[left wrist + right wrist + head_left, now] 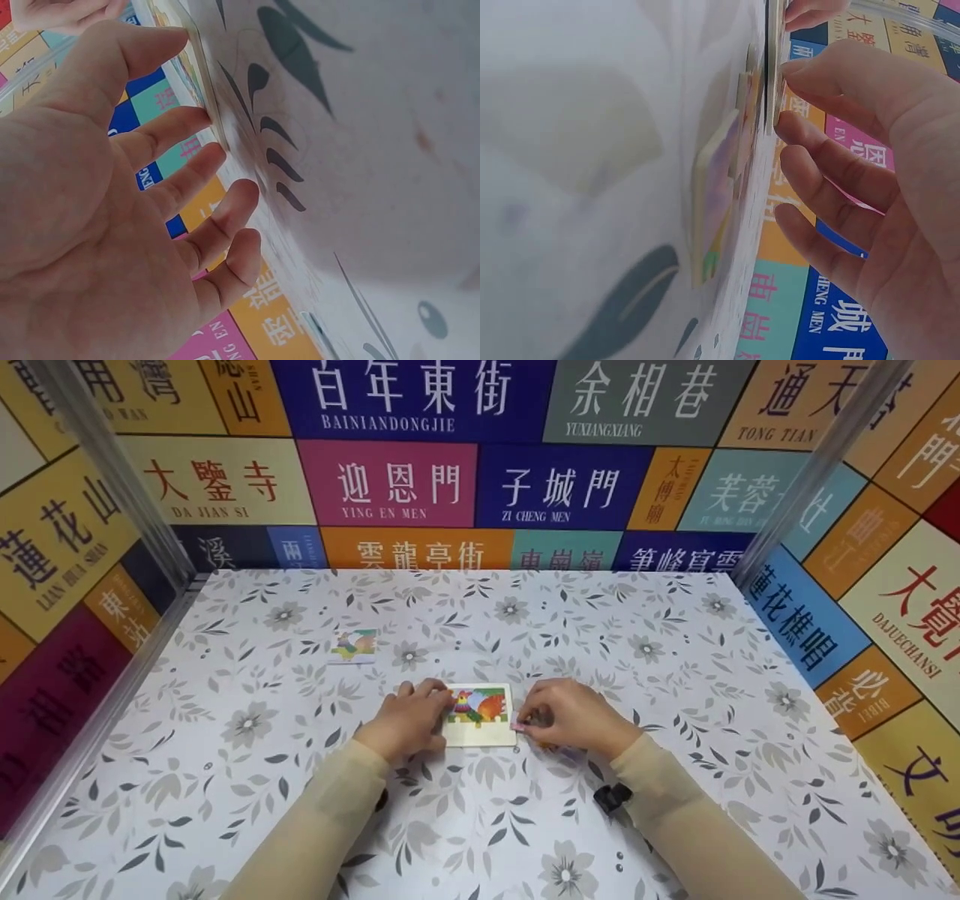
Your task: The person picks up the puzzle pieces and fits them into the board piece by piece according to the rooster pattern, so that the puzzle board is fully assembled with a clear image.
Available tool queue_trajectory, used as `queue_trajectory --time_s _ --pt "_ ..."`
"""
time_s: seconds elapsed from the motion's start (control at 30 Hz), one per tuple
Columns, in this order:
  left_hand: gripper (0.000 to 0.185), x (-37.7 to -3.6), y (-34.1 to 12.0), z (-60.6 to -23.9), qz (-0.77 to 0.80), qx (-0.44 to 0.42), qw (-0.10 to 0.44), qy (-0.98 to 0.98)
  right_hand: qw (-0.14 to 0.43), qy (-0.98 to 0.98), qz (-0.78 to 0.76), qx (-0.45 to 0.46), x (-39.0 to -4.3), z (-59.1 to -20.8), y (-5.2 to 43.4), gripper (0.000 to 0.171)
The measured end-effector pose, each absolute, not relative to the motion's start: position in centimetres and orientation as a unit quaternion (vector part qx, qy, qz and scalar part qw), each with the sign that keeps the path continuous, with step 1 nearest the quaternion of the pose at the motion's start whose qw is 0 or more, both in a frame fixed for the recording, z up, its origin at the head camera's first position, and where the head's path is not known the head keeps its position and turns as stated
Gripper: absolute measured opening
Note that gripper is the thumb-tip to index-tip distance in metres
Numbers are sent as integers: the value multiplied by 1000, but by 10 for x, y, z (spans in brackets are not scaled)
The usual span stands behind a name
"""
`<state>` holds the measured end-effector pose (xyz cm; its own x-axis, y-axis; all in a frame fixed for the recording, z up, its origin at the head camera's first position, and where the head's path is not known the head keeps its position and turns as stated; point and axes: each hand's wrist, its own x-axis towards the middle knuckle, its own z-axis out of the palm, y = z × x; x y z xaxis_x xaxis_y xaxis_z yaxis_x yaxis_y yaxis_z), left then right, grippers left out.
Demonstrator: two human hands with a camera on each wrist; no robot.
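A small puzzle board point(480, 735) with a pale frame lies on the table, partly filled with a colourful rooster picture; its lower strip is bare and pale. My left hand point(409, 720) rests at the board's left edge, thumb and fingers spread and touching it; the left wrist view shows the fingertips point(206, 116) against the edge. Just off the board's right side, my right hand point(574, 716) pinches a small pinkish puzzle piece point(517, 727) between thumb and forefinger. Loose puzzle pieces point(714, 199) lie on the table beside the right hand, mostly hidden under it in the head view.
A square picture card point(352, 646) with a similar rooster lies farther back on the left. The table point(675, 607) wears a white cloth with grey flowers and leaves. Colourful panels with large characters point(397, 484) stand behind and at both sides.
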<state>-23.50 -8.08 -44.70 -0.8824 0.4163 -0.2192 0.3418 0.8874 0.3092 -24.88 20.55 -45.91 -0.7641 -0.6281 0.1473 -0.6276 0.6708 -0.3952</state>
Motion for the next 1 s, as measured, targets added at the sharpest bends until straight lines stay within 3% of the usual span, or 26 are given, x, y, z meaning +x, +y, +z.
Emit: queue_trajectory --time_s 1.0 --pt "62 -236 -82 -446 132 210 139 959 -32 899 -194 -390 -247 -458 184 12"
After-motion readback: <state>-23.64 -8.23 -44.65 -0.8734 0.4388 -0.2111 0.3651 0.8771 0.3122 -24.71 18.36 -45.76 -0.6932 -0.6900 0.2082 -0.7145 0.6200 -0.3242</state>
